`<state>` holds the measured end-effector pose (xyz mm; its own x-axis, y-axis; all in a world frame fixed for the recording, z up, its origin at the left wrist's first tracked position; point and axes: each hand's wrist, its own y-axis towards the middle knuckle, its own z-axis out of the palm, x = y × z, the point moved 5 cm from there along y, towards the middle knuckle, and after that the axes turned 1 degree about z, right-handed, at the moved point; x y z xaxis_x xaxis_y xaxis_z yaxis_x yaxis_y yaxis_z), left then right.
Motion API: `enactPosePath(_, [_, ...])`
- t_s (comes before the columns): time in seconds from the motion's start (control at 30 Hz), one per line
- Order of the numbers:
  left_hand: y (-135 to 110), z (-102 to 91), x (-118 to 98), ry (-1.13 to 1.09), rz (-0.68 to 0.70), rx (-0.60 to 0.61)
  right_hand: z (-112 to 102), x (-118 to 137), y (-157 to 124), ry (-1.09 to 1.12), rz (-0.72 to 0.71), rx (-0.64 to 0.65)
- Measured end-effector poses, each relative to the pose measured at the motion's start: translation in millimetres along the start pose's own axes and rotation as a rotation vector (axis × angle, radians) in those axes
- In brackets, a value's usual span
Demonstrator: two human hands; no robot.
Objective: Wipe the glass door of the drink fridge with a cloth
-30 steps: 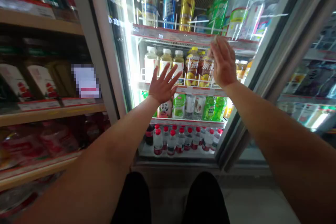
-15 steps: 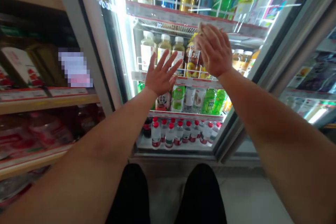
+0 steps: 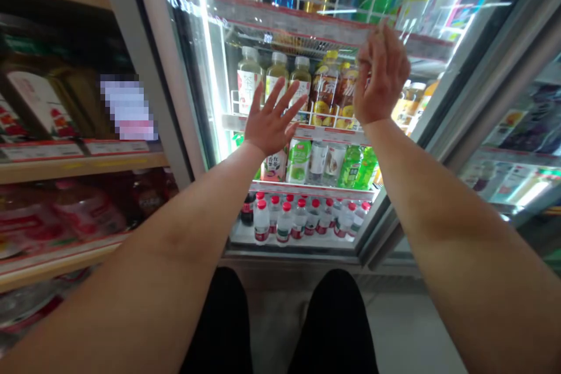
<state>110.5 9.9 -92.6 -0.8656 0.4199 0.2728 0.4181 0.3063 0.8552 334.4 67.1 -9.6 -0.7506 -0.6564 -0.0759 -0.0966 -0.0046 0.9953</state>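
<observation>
My left hand (image 3: pixel 269 125) lies with fingers spread against the glass door (image 3: pixel 464 79) of a lit drinks cooler. Behind it stand pale-capped tea bottles (image 3: pixel 249 79). Higher and to the right, my right hand (image 3: pixel 381 79) is at the glass with its fingers bent together. A pale cloth showed in that hand a moment ago; now the fingers hide nearly all of it. Brown tea bottles with yellow caps (image 3: pixel 325 87) show through the glass between my hands.
Red-capped water bottles (image 3: pixel 284 225) fill the cooler's bottom shelf, with green bottles (image 3: pixel 350 166) above them. At left, a wooden shelf (image 3: pixel 83 169) holds large bottles. A metal door handle (image 3: pixel 504 64) runs down the right side. My knees (image 3: pixel 335 321) are below.
My right hand has moved right across the glass, uncovering the brown tea bottles, and has turned so the cloth hardly shows. My left hand stays spread in nearly the same place.
</observation>
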Motion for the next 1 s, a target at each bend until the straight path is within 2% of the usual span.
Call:
enactPosePath(0.07, [-0.4,0.1,-0.4,0.004,0.003,0.001,-4.5,-10.6,0.0,0.013,0.161,-0.154])
enactPosePath(0.1, [-0.5,0.4,-0.4,0.004,0.004,0.005,-5.7,-11.4,-0.9,0.020,0.184,-0.173])
enactPosePath(0.13, [-0.7,0.7,-0.3,0.005,0.003,0.011,-5.8,-8.5,-1.8,0.022,0.161,-0.144])
enactPosePath(0.27, [-1.2,0.8,-0.1,0.051,0.014,0.008,1.1,16.6,-10.2,0.014,-0.140,0.182])
enactPosePath(0.3, [-1.3,0.6,-0.3,0.070,0.020,0.005,2.0,18.0,-11.6,0.008,-0.167,0.199])
enactPosePath(0.33, [-1.3,0.6,-0.5,0.088,0.025,0.005,2.3,15.6,-11.7,-0.002,-0.155,0.168])
enactPosePath(0.47, [-1.0,2.0,-0.1,0.075,0.014,0.028,0.6,-10.5,-9.0,-0.057,0.048,-0.145])
enactPosePath(0.5, [-0.9,2.5,0.3,0.064,0.005,0.035,0.9,-14.0,-9.3,-0.069,0.070,-0.174])
enactPosePath(0.57, [-0.6,2.9,1.0,0.062,-0.013,0.038,2.2,-11.0,-10.7,-0.090,0.033,-0.104])
enactPosePath(0.7, [-0.8,2.4,0.1,0.148,0.001,0.024,4.1,15.5,-20.0,-0.097,-0.177,0.244])
enactPosePath(0.77, [-1.3,2.6,0.0,0.170,0.005,0.027,3.6,19.3,-22.2,-0.090,-0.168,0.280])
enactPosePath(0.83, [-1.7,3.2,0.6,0.178,0.002,0.032,3.4,13.1,-20.5,-0.101,-0.073,0.186])
enactPosePath(0.93, [-1.9,4.9,1.7,0.212,0.006,0.042,1.8,1.0,-19.2,-0.133,0.073,-0.023])
enactPosePath(1.0, [-1.7,6.3,2.7,0.227,0.009,0.047,-0.3,1.1,-21.2,-0.146,0.089,-0.075])
